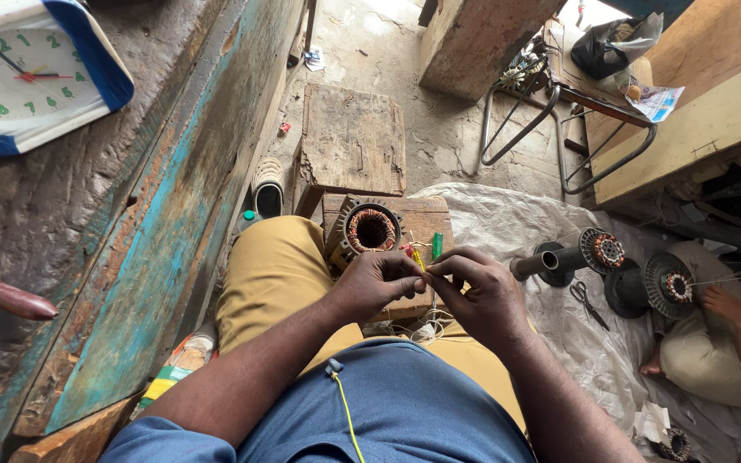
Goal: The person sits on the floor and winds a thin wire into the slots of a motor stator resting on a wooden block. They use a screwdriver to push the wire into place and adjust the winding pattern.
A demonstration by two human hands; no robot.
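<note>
While pinched: both hands' fingertips (pixel 422 273) on yellow wire (pixel 418 259).

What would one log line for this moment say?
left hand: pinching thin yellow wire | right hand: pinching same wire | round copper-wound motor stator: on wooden block, ahead

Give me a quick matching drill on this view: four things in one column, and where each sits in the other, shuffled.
Things:
1. wall clock
2. stator
3. scissors
4. black bag

Places:
A. on the pale sheet, right of the hands
B. top left, against the worn wall
C. on the wooden block past the knees
D. top right, on the bench

Pairs: 1-B, 2-C, 3-A, 4-D
</note>
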